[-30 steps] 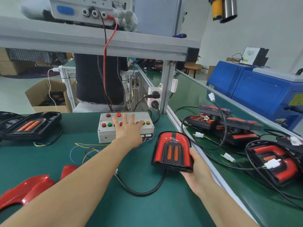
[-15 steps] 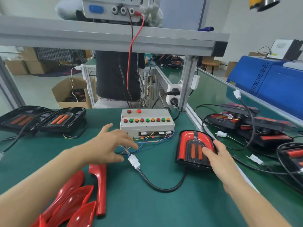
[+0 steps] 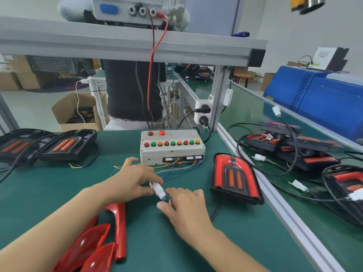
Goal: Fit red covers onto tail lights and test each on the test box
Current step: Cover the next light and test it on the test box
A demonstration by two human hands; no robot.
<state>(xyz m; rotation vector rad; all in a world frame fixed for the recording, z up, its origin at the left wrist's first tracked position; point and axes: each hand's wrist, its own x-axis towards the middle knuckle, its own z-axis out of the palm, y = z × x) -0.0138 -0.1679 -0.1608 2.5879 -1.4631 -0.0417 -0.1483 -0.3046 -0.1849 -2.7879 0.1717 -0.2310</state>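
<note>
While both hands pinch connector | tail light (covered) right, apart

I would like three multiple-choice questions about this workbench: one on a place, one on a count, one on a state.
1. Where does the covered tail light lie relative to the test box?
A. To its right, nearer the camera
B. On top of it
C. Far to its left

2. How many round buttons form the box's long row?
A. Five
B. Nine
C. Twelve

3. What does the left hand hold?
A. Nothing
B. A red cover
C. The white connector

Answers: 1 A, it lies flat beside the box's right end. 2 B, nine show. 3 C, its fingers pinch the plug.
</note>
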